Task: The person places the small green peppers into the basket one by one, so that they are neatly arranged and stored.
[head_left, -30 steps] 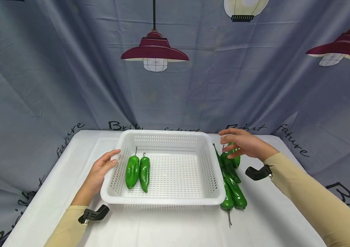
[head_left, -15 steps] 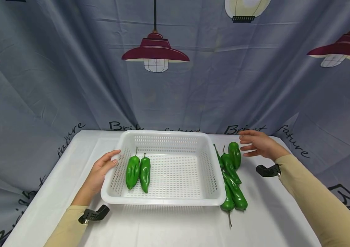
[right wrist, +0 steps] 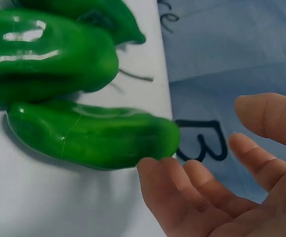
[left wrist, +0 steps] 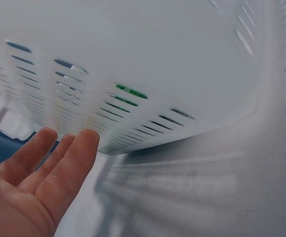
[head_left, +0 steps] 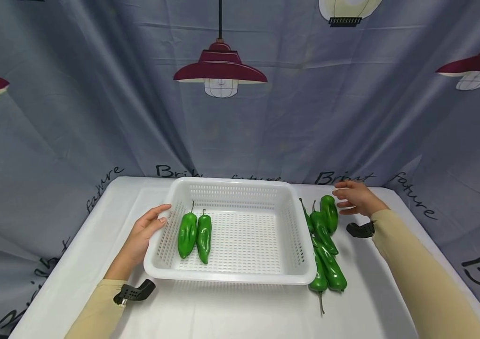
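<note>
My left hand is at the left wall of a white perforated basket, its thumb by the rim. In the left wrist view the fingers extend loosely along the basket's outer wall. Two glossy green peppers lie side by side in the left part of the basket. On the right, my right hand hovers beside the farthest loose green pepper, holding nothing. The right wrist view has its fingertips right at that pepper's end, thumb spread apart.
Several more green peppers lie in a row along the basket's right side, some partly hidden under its rim. A white-covered table bears everything. Behind its far edge hangs a blue-grey curtain printed with lamps and lettering.
My right hand has moved from above the far peppers to the right of the farthest one, then slightly closer to it. The left hand stays at the basket; the head view has shifted slightly.
</note>
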`<act>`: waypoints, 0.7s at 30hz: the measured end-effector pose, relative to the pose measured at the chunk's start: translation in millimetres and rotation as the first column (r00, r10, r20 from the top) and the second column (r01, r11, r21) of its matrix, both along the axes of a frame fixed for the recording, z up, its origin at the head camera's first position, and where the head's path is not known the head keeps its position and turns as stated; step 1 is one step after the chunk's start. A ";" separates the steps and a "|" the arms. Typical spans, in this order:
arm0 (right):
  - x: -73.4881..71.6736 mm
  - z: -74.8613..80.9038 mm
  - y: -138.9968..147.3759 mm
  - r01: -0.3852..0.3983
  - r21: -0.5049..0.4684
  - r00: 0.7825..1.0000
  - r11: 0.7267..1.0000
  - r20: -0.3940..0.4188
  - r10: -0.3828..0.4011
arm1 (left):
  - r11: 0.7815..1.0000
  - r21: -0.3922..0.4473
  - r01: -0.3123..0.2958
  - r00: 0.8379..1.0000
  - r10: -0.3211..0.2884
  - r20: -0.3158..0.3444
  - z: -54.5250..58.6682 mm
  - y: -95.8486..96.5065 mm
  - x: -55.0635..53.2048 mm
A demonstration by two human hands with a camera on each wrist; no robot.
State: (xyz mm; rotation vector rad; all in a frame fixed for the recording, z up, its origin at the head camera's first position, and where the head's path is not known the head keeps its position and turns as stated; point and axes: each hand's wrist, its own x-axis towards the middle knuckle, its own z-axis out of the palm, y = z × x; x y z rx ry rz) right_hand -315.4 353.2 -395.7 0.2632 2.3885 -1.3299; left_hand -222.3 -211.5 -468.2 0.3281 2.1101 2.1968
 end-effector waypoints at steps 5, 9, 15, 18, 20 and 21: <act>-5.6 -9.6 0.4 0.041 0.056 0.999 0.998 0.007 -0.042 | 1.000 0.013 0.004 1.000 -0.004 0.004 -1.9 -1.2 -1.3; -6.1 -15.9 -0.5 0.067 0.078 0.998 0.995 -0.002 -0.067 | 1.000 0.020 0.003 1.000 -0.003 0.009 -1.7 -0.9 -1.3; -4.8 -24.0 -2.4 0.066 0.096 0.998 0.993 -0.007 -0.066 | 1.000 0.013 0.005 1.000 -0.005 0.019 -1.3 -0.7 -1.5; -5.4 -30.5 -1.4 0.055 0.102 0.998 0.993 -0.015 -0.053 | 1.000 0.006 -0.001 1.000 0.001 0.023 -1.1 -0.7 -1.6; -5.8 -35.6 -1.5 0.054 0.107 0.998 0.993 -0.024 -0.051 | 1.000 -0.001 -0.005 1.000 0.005 0.025 -1.0 -0.9 -1.6; -6.4 -38.5 -1.4 0.055 0.108 0.998 0.993 -0.030 -0.052 | 1.000 -0.002 -0.006 1.000 0.006 0.025 -1.0 -0.9 -1.6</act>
